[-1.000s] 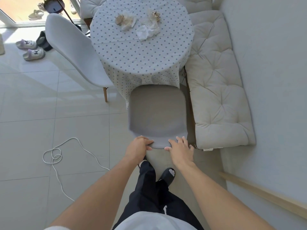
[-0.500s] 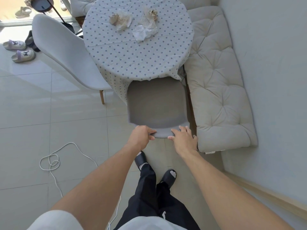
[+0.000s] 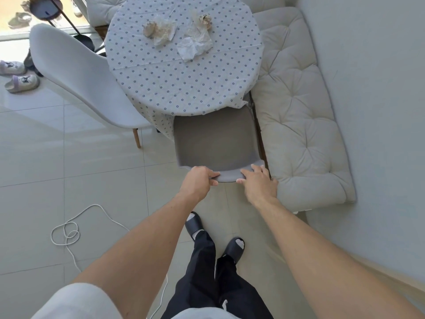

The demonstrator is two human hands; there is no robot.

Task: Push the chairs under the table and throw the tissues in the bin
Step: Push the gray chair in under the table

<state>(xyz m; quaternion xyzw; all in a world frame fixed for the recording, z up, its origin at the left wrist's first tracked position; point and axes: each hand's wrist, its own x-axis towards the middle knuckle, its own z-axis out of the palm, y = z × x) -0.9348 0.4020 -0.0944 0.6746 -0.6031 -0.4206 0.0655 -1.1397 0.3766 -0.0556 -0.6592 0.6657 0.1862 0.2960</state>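
A grey chair [image 3: 216,139] stands straight ahead of me, its seat partly under the round table [image 3: 184,88] with a dotted cloth. My left hand [image 3: 199,180] grips the top edge of its backrest. My right hand [image 3: 258,181] rests on the same edge, fingers laid over it. A second, white chair [image 3: 78,77] stands at the table's left, angled away from it. Several crumpled tissues [image 3: 193,46] lie on the far half of the tabletop. No bin is in view.
A cream cushioned bench [image 3: 296,116] runs along the wall at the right, close beside the grey chair. A white cable [image 3: 69,233] lies coiled on the tiled floor at the left. Slippers [image 3: 20,82] and a black stand [image 3: 46,6] are at the far left.
The grey chair has slid forward, further under the table, with both hands on its backrest. I have stepped closer to the table.
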